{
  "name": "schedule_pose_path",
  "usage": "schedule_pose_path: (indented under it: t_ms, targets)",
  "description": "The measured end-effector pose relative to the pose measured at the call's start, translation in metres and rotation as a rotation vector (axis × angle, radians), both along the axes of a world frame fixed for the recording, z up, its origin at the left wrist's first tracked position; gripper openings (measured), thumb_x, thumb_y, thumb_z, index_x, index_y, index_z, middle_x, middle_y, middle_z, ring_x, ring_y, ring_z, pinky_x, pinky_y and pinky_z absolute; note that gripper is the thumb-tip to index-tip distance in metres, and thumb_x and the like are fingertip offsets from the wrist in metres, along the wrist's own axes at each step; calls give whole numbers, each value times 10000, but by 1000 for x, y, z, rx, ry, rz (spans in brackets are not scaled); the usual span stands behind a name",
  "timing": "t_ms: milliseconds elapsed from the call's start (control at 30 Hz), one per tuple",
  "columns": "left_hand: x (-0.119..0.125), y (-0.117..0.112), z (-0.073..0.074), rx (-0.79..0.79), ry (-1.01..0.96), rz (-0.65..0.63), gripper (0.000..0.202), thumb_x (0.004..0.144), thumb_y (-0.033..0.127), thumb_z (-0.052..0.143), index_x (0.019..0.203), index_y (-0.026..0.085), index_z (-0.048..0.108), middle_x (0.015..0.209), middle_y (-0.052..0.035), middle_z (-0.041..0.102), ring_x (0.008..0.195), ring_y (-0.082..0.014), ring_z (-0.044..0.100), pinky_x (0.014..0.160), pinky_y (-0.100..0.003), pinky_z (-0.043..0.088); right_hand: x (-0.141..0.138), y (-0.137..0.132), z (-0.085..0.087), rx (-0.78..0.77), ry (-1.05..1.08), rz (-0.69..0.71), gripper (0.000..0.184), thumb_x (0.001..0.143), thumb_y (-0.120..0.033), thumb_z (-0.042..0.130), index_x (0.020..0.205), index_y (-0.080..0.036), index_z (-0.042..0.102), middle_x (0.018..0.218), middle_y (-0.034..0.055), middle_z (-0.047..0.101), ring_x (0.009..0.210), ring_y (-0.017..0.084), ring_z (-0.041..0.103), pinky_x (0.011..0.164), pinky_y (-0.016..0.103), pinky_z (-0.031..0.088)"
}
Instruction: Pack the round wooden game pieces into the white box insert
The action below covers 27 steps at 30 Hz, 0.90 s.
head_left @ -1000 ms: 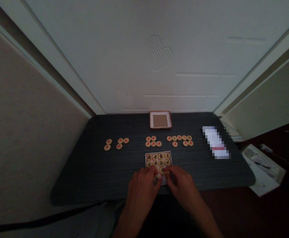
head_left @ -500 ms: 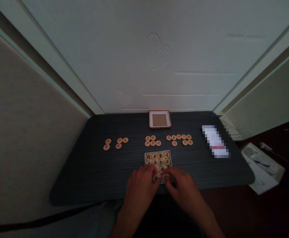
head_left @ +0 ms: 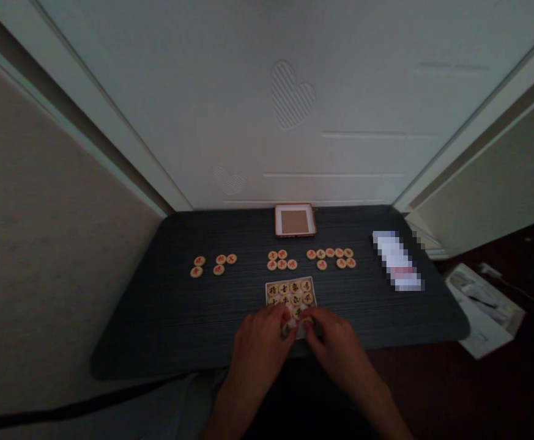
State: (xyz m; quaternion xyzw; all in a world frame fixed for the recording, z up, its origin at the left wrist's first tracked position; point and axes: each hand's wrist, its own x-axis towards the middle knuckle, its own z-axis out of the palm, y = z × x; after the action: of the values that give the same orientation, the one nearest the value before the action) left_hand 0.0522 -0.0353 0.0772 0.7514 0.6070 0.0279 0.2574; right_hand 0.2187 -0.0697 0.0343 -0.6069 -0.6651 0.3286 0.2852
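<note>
A small square tray (head_left: 313, 286) lies on the dark table (head_left: 166, 318), packed with round wooden chess pieces bearing black characters (head_left: 291, 293). My left hand (head_left: 261, 346) and my right hand (head_left: 335, 343) meet at the tray's near edge, fingers curled and pinched over pieces there. A pale piece (head_left: 286, 330) shows under my left fingertips. What my right fingers pinch is hidden. Loose pieces with red characters lie in groups further back: left (head_left: 214, 264), middle (head_left: 281, 260) and right (head_left: 331, 258).
An empty square box lid (head_left: 295, 220) stands at the table's far edge against a white wall panel. A blurred white packet (head_left: 397, 260) lies at the right. Papers (head_left: 484, 305) rest on the floor beyond the table's right edge.
Both hands stay at the tray's near edge with only slight finger shifts. The view has drifted a little.
</note>
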Motion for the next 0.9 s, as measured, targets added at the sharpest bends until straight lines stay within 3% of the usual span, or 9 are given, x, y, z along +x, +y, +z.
schedule_pose_path:
  t_ms: [267,433,600,900]
  targets:
    - [-15,3,-9,3,-133,-11,106,909,254,639,1010,255,673,1058,-7,744,969,-209,691,835,-313,491,-1,-1,8,-62,35,-12,134,950,-229,585,1033,-239,690,965,11,777,865,187,743,804,276,535]
    - [-28,-3,-15,81,-208,-154,161,943,237,595,1079,264,678,1162,-29,706,1076,-218,659,954,-359,499,-4,-2,4,-49,6,-33,96,946,-233,605,934,-249,698,893,-9,783,820,189,751,808,285,533]
    - [-34,-8,-18,60,-293,-238,264,895,224,680,1147,300,661,1214,3,686,1139,-207,641,1034,-365,482,-6,-3,-2,-48,-71,-68,79,946,-252,617,932,-243,694,878,2,793,783,198,766,738,275,538]
    - [-29,-7,-17,30,-338,-243,243,915,193,647,1134,296,667,1149,5,682,1075,-192,655,979,-340,511,-8,-6,-4,-29,-166,-103,148,966,-304,610,868,-236,697,831,15,779,747,194,752,697,260,510]
